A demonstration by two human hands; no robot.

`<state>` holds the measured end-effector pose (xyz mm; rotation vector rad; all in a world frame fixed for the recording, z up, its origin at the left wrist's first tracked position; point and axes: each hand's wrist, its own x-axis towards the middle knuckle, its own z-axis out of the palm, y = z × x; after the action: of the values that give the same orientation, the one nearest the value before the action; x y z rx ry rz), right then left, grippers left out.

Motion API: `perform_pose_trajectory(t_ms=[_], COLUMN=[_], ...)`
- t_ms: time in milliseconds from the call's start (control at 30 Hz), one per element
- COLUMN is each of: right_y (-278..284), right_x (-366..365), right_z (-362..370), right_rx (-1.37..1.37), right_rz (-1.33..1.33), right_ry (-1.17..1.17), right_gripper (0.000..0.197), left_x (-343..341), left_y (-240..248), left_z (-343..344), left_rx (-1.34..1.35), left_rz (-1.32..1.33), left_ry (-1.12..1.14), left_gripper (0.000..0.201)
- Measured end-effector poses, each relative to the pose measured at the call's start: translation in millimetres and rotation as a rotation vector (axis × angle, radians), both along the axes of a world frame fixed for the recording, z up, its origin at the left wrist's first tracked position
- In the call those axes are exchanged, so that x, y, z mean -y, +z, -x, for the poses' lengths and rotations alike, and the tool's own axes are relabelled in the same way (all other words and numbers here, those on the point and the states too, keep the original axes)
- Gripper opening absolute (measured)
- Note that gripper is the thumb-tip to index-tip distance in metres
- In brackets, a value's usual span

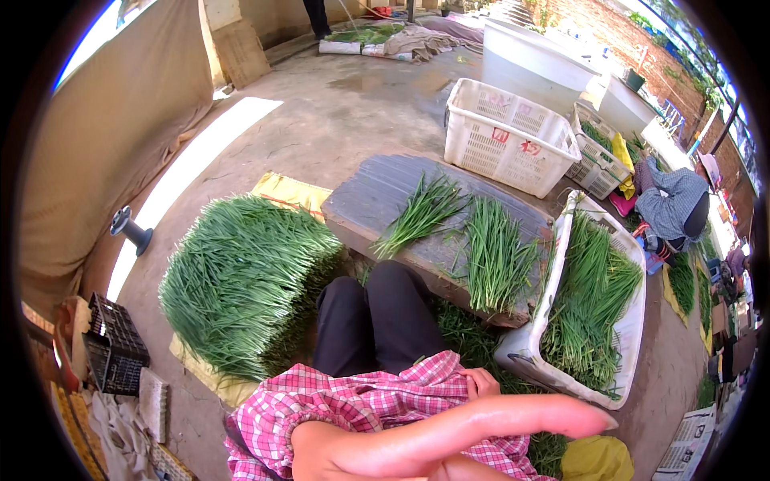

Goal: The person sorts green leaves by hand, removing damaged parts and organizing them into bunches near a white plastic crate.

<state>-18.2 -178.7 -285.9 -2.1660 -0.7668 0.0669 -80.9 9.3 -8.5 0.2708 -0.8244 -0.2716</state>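
My left hand point(449, 437) is raised close in the foreground, one finger stretched out to the right and another partly showing below it. Nothing is seen in it. Behind that finger, my right hand point(481, 383) rests at my lap against the pink checked shirt; its fingers are mostly hidden. To the left of my knees stands a large, dense stack of garlic chives point(241, 280) on yellow sheeting. On the low grey board point(361, 188) ahead lie two loose bunches, a left bunch point(421, 212) and a right bunch point(499, 252).
At right, a tilted white crate point(521, 353) holds more chives. Beyond the board stand another white crate point(501, 156) and a large white tub point(537, 64). A co-worker point(674, 200) bends at far right. A black crate point(116, 345) and a spool point(131, 230) are at left.
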Motion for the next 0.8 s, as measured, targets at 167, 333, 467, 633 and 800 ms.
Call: perform_pose_trajectory(t_ms=[167, 333, 467, 633, 800], right_y=[7.9, 5.7, 0.3, 5.3, 28.7], right_x=[1.5, 5.5, -0.3, 1.2, -5.0], right_z=[1.4, -1.0, 1.3, -1.4, 0.1], right_rx=[-0.015, -0.009, 0.002, 0.009, -0.022], right_rz=[0.018, 0.038, 0.002, 0.005, -0.001], right_ry=[-0.008, -0.008, 0.002, 0.0, -0.006], right_gripper=[0.014, 0.014, 0.014, 0.014, 0.014], left_x=[6.5, 18.7, 2.2, 6.3, 3.2], left_y=[-0.7, -5.4, 8.5, 7.8, 10.0], left_z=[0.5, -1.2, -1.3, 5.5, 7.6], left_rx=[-0.019, 0.042, -0.01, -0.129, -0.271], left_rz=[0.012, 0.15, 0.024, 0.145, 0.142], left_ry=[-0.012, -0.007, 0.061, 0.059, 0.065], left_gripper=[0.081, 0.081, 0.081, 0.078, 0.07])
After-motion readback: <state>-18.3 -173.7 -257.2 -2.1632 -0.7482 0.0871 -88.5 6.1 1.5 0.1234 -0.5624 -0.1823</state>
